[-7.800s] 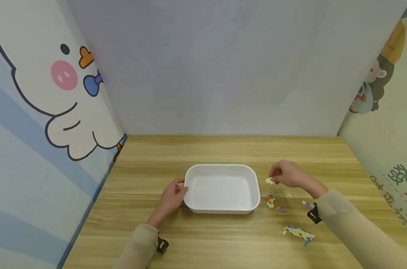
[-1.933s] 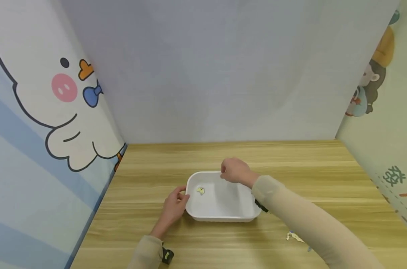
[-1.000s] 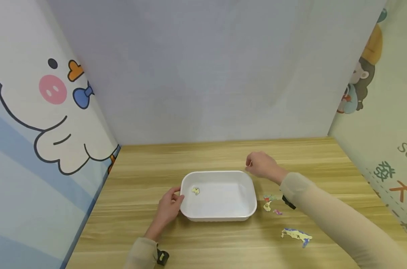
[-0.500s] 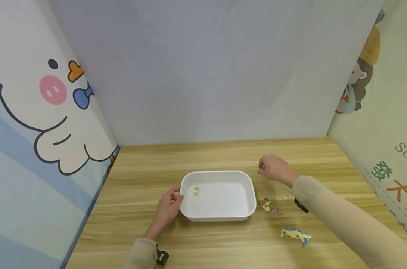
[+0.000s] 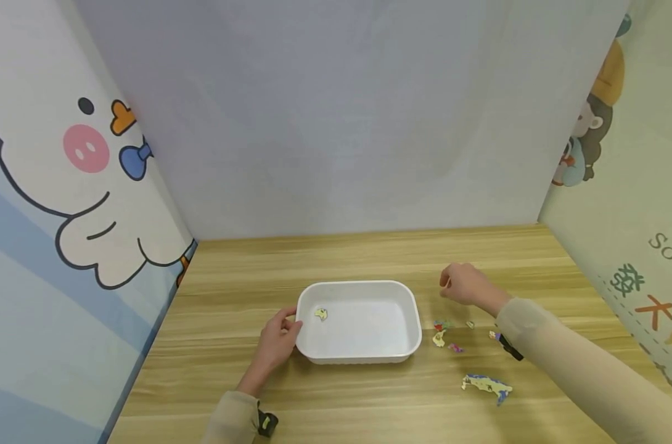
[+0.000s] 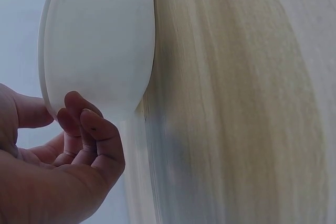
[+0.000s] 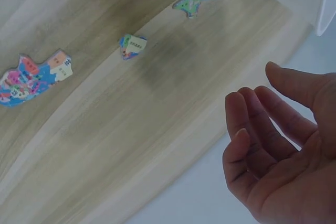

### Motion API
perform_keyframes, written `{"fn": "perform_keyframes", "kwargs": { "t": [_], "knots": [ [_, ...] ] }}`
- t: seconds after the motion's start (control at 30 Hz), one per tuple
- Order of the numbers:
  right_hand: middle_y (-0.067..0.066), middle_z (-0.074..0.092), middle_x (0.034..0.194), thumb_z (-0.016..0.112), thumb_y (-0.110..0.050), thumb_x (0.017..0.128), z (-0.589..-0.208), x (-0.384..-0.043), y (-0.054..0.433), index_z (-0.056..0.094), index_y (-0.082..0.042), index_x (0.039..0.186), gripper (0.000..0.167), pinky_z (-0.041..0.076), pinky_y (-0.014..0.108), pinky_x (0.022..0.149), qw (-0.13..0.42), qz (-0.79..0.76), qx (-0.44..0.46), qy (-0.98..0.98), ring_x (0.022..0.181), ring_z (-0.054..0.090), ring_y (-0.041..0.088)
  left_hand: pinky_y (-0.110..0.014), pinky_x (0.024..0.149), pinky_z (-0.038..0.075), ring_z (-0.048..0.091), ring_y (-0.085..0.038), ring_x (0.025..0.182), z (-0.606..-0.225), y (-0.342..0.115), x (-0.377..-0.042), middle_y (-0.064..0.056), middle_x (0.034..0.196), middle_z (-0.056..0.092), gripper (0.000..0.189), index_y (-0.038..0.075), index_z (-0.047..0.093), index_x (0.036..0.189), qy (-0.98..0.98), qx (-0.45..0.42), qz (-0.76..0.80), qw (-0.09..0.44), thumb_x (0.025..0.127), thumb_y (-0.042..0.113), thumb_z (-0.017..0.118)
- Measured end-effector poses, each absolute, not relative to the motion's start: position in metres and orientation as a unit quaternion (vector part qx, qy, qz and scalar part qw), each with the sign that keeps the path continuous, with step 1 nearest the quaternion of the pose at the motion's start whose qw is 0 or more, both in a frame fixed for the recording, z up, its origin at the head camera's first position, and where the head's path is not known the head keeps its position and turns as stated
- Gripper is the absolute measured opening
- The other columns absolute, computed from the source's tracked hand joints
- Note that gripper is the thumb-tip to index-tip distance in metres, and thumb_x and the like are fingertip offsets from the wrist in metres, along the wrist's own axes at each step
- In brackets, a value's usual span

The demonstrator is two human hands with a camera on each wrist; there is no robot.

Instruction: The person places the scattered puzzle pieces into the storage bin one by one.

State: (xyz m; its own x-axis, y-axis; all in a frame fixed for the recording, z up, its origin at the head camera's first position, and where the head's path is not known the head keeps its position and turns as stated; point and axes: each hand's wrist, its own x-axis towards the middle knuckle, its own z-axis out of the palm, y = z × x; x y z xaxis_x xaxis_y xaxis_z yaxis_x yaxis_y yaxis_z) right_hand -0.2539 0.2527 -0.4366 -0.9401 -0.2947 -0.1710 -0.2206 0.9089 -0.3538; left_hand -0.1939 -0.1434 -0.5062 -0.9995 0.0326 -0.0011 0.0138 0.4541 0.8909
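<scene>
A white rectangular tray (image 5: 369, 324) stands on the table, with one pale yellow puzzle piece (image 5: 321, 314) lying toward its left end. My left hand (image 5: 278, 339) grips the tray's left end; in the left wrist view the thumb meets the rim and the curled fingers lie against the outer wall. My right hand (image 5: 469, 287) hovers right of the tray, above the table, its fingers loosely bent around nothing. In the right wrist view, the puzzle piece (image 7: 132, 46) and the larger map-like puzzle piece (image 7: 37, 77) show coloured, lettered faces.
Several flat pieces lie right of the tray: a yellow piece (image 5: 438, 338), a pink piece (image 5: 455, 348), a small pale piece (image 5: 470, 324), and a long yellow-and-blue piece (image 5: 487, 383) nearer the front. A grey wall (image 5: 358, 154) rises behind the wooden table (image 5: 241, 265).
A yellow puzzle piece, pinched in my right hand earlier, now lies in the tray. My right hand has drawn back rightward from over the tray. The left hand keeps its grip.
</scene>
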Motion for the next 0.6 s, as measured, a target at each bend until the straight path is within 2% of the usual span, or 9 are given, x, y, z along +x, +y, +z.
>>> {"fn": "perform_keyframes", "kwargs": {
  "t": [0.17,0.4,0.6],
  "knots": [
    [0.010,0.065,0.087,0.071,-0.010,0.081,-0.442,-0.251,0.253,0.066,0.005,0.098,0.024,0.051,0.041,0.068,0.130,-0.179,-0.136,0.966,0.079,0.062,0.026,-0.028,0.052,0.045,0.054,-0.017,0.059,-0.506,-0.143,-0.194,-0.016,0.077,0.061,0.033,-0.006,0.056,0.123,0.851,0.014,0.524,0.009,0.092,0.004,0.058],
    [0.006,0.063,0.080,0.073,-0.002,0.069,-0.457,-0.246,0.250,0.066,0.003,0.090,0.022,0.051,0.038,0.067,0.143,-0.209,-0.158,0.954,0.075,0.060,0.022,-0.027,0.050,0.046,0.054,-0.014,0.056,-0.505,-0.144,-0.192,-0.013,0.075,0.060,0.032,-0.008,0.056,0.120,0.845,0.037,0.534,-0.013,0.091,0.005,0.058],
    [0.003,0.062,0.076,0.079,0.001,0.064,-0.463,-0.242,0.248,0.067,-0.002,0.081,0.022,0.050,0.034,0.067,0.155,-0.215,-0.192,0.945,0.072,0.057,0.018,-0.026,0.052,0.046,0.055,-0.016,0.059,-0.507,-0.144,-0.195,-0.013,0.077,0.061,0.033,-0.005,0.056,0.123,0.848,0.009,0.529,0.008,0.092,0.005,0.059]
  ]
}}
